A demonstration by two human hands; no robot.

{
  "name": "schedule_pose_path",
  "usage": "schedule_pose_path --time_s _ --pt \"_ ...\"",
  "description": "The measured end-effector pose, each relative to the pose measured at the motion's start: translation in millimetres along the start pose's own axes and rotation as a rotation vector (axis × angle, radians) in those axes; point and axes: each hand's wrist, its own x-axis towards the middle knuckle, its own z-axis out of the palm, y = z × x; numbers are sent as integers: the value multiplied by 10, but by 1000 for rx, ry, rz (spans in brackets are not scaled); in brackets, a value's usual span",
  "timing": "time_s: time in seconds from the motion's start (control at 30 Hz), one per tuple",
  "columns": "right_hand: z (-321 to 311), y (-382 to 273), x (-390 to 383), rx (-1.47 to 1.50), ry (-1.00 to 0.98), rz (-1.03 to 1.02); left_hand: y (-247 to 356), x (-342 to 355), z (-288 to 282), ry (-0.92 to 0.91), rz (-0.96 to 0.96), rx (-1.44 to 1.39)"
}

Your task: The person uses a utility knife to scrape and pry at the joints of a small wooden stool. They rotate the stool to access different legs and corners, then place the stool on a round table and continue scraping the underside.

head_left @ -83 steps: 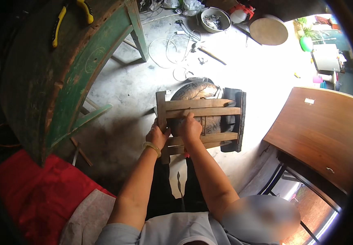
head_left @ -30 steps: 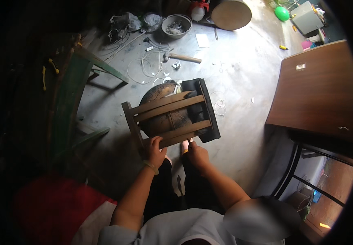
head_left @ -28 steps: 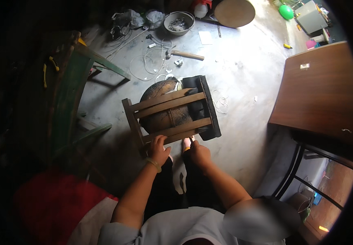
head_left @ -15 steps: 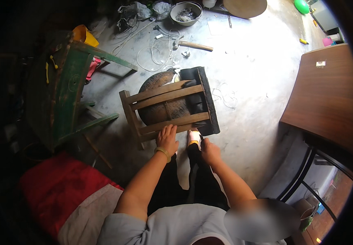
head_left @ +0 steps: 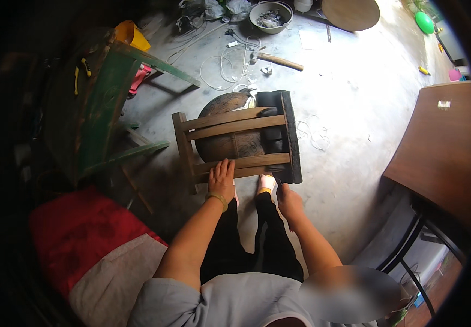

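Note:
A wooden stool (head_left: 235, 130) with slatted rails and a blackened seat edge lies on its side against a round carved brown stool (head_left: 219, 144). Across its nearest rail, my left hand (head_left: 222, 182) rests with the fingers stretched out flat. My right hand (head_left: 290, 201) is closed around a slim dark tool (head_left: 279, 187), whose tip is by the near corner of the blackened seat. The tool is mostly hidden in the fist, so its kind is unclear. My feet are just below the stool's near side.
A green wooden frame (head_left: 102, 103) stands left, with yellow-handled pliers (head_left: 86, 67) on the dark surface beside it. Beyond the stool lie a hammer (head_left: 280, 61), a white cable (head_left: 222, 71) and a bowl of scraps (head_left: 286, 25). A brown table (head_left: 437, 141) stands right; red cloth (head_left: 82, 234) lies lower left.
The whole view has shifted, so the scene sits farther right. My left hand is farther left along the rail; my right hand stays by the seat corner with the tool.

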Motion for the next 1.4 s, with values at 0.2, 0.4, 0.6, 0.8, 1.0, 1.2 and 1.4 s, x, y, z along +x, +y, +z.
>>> schedule_pose_path --time_s 0.2,0.4,0.6,0.8,1.0,1.2,1.4 --pt "107 -50 45 -65 40 -73 -212 25 99 73 -9 8" --pt "176 -202 89 -105 14 -81 -393 56 78 57 -9 5" --pt "275 -390 103 -112 -13 -115 -359 -130 -106 13 33 -112" --pt "390 -658 62 -51 -107 -93 -422 -507 -87 36 144 -193" --pt "652 -780 -5 -147 -185 -87 -657 -796 -19 51 191 -223" --pt "916 -789 -60 -206 -201 -139 -981 -934 -16 184 30 -403" --pt "922 -1009 -129 -227 -262 -117 -1400 -936 -71 305 -174 -396"
